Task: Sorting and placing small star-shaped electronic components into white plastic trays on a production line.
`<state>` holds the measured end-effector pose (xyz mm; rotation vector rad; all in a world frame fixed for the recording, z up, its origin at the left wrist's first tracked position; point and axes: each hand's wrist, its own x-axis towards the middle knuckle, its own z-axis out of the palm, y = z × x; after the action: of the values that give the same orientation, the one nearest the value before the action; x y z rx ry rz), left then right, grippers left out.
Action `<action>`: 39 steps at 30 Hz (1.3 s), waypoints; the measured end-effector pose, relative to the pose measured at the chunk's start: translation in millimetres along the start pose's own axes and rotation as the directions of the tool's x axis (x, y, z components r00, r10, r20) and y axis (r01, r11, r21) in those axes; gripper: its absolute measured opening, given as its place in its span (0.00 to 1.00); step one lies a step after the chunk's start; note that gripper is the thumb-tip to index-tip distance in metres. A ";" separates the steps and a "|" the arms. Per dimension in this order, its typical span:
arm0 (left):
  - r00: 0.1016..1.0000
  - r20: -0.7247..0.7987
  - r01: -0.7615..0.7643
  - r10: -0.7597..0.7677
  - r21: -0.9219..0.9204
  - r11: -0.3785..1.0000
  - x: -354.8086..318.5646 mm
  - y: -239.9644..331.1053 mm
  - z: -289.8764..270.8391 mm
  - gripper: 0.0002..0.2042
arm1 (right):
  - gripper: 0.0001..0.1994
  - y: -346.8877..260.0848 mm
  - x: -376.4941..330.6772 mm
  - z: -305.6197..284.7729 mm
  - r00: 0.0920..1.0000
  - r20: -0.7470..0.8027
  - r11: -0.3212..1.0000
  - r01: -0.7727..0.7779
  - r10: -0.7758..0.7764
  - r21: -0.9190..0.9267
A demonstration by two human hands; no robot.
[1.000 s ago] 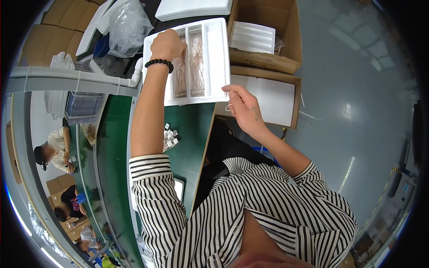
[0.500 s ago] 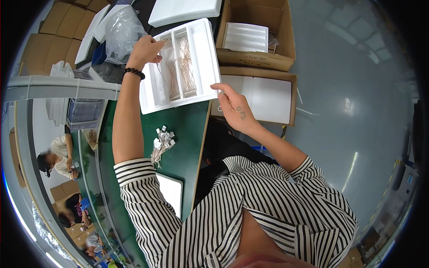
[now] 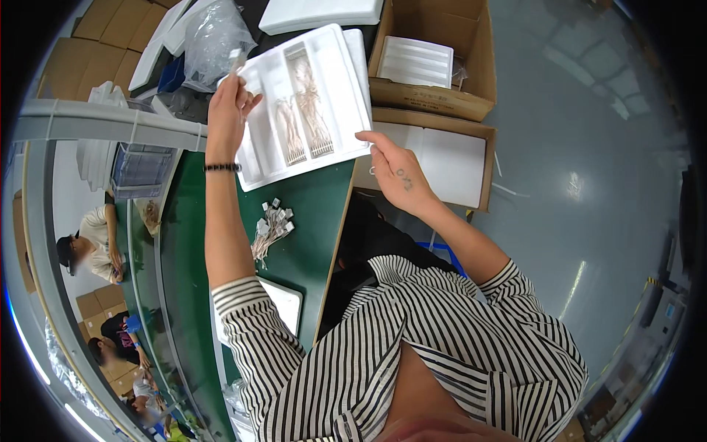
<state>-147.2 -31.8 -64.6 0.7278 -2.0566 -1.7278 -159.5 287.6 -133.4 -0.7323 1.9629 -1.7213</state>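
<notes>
A white compartment tray (image 3: 337, 88) lies tilted at the far end of the green table (image 3: 184, 295). Two of its slots hold bundles of thin wires (image 3: 308, 110). My left hand (image 3: 227, 114) is raised over the tray's left edge and pinches a small white connector piece (image 3: 237, 59) in its fingertips. My right hand (image 3: 394, 171) grips the tray's near right corner, fingers curled at its edge. A loose bundle of wires with white connectors (image 3: 271, 227) lies on the table below the tray, beside my left forearm.
Two open cardboard boxes stand to the right, one holding a white tray (image 3: 420, 62), the other a white sheet (image 3: 451, 160). A clear plastic bag (image 3: 215, 33), a blue-grey crate (image 3: 140, 169) and another white tray (image 3: 286, 303) are nearby. Other people (image 3: 92, 239) work at far left.
My left hand has lifted off the wires in the tray and now holds a small white piece up. The tray has swung left and tilted. My right hand stays at its corner.
</notes>
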 end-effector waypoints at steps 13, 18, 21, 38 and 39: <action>0.737 0.401 -0.614 0.545 0.733 0.291 -175.5 51.6 -21.9 0.05 | 0.13 -96.7 38.3 49.6 0.975 0.220 0.975 -0.005 -0.045 0.220; 0.771 0.454 -0.575 0.446 0.797 0.182 -207.9 59.7 -38.6 0.04 | 0.12 -91.8 26.6 70.4 0.943 0.267 0.980 0.191 -0.200 0.060; 0.784 0.464 -0.563 0.413 0.811 0.158 -221.2 60.3 -48.4 0.05 | 0.10 -90.8 18.7 76.2 0.897 0.318 0.946 0.323 -0.308 0.004; 0.841 0.345 -0.508 0.417 0.768 0.390 -254.5 6.2 -87.5 0.05 | 0.08 -34.6 9.5 71.6 0.995 0.091 0.985 0.011 -0.027 0.171; 0.879 0.297 -0.435 0.373 0.819 0.374 -264.4 -18.1 -89.1 0.05 | 0.08 -34.1 3.5 63.5 0.977 0.186 0.903 -0.169 0.102 0.394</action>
<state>119.4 51.6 -50.9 0.3072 -2.8183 -0.3005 -118.5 233.7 -108.4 -0.5483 1.4403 -1.8383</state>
